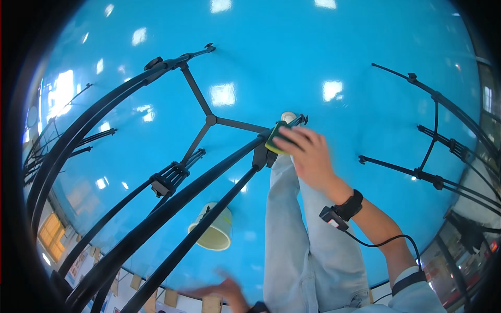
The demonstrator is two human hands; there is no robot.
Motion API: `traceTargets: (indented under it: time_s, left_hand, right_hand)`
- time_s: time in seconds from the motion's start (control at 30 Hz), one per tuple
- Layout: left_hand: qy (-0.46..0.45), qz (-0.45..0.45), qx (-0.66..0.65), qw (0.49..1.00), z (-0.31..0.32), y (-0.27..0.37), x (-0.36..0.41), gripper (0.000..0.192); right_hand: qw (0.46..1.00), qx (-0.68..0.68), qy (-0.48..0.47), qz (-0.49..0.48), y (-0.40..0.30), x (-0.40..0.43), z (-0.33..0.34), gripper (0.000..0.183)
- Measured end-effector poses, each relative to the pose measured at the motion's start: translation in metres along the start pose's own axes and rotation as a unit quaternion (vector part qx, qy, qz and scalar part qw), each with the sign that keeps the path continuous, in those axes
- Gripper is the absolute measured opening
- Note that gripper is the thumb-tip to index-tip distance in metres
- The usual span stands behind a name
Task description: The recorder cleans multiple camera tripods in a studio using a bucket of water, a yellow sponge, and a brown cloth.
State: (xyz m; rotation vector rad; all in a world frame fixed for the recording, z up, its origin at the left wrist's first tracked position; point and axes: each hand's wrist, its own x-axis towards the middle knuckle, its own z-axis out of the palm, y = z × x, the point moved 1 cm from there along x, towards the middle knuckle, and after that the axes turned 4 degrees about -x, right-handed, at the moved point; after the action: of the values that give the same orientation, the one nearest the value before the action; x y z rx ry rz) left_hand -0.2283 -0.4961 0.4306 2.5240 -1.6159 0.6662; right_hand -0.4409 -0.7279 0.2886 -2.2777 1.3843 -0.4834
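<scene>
My right hand (313, 156) holds a green and yellow scouring sponge (276, 137) against the lower leg joint of a black tripod (219, 170), just above my shoe. A black strap with a small wired device circles that wrist. Low in the view, my left hand (225, 289) is blurred, its fingers spread, with nothing seen in it. The tripod's legs fan out on the glossy blue floor (274, 58), joined by a three-armed spreader (211, 119).
A pale bucket (213, 231) stands left of my legs, behind a tripod leg. Another black tripod (426, 176) stands at the right. More tripod legs (94, 137) show at the far left. Cardboard pieces (171, 298) lie along the lower edge.
</scene>
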Motion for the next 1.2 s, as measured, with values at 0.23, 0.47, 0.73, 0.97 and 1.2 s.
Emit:
traceTargets:
  time_s: [0.23,0.47,0.73,0.97,1.2]
  left_hand:
    - [-0.317,-0.213,-0.465,0.798,0.083,0.084,0.042,0.055]
    - [-0.265,-0.211,-0.540,0.770,0.106,0.137,0.095,0.014]
    - [-0.235,-0.253,-0.531,0.774,0.115,0.148,0.078,0.012]
    - [-0.248,-0.277,-0.555,0.744,0.124,0.141,0.065,0.013]
    - [-0.275,-0.303,-0.595,0.692,0.122,0.144,0.068,0.016]
  right_hand:
    - [0.988,-0.141,-0.055,-0.011,0.021,-0.005,-0.003,0.050]
    - [0.983,-0.153,-0.086,-0.054,-0.009,0.000,-0.010,0.055]
    - [0.991,-0.083,-0.097,0.048,0.028,0.008,0.008,0.047]
    - [0.954,0.233,-0.118,0.146,0.005,-0.004,0.014,0.044]
    - [0.957,0.183,-0.147,0.172,-0.007,-0.030,0.005,0.038]
